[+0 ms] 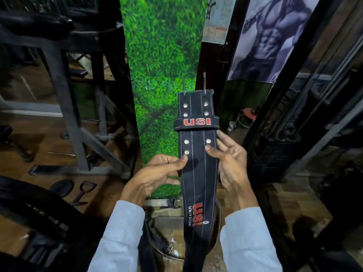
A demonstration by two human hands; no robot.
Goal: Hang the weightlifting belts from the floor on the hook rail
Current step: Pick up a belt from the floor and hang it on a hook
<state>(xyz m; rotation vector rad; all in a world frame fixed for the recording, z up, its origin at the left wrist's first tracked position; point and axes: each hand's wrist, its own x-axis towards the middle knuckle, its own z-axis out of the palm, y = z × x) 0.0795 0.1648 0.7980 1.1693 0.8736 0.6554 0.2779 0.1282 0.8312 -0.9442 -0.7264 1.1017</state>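
Note:
A black weightlifting belt [198, 173] with red USI lettering hangs upright in front of me, its buckle end at the top with two metal prongs sticking up. My left hand [159, 173] holds its left edge, thumb on the face near a rivet. My right hand [227, 160] holds the right edge, thumb on the face and fingers behind. More belts [167, 246] lie in a heap on the floor below, partly hidden by my sleeves. The hook rail is not clearly visible.
A pillar covered in green grass print [161, 65] stands straight ahead. Dark metal gym frames [78, 114] stand at the left, and a cable machine [294, 124] at the right. Handles [82, 191] lie on the wooden floor at the lower left. A red stool [248, 114] stands behind.

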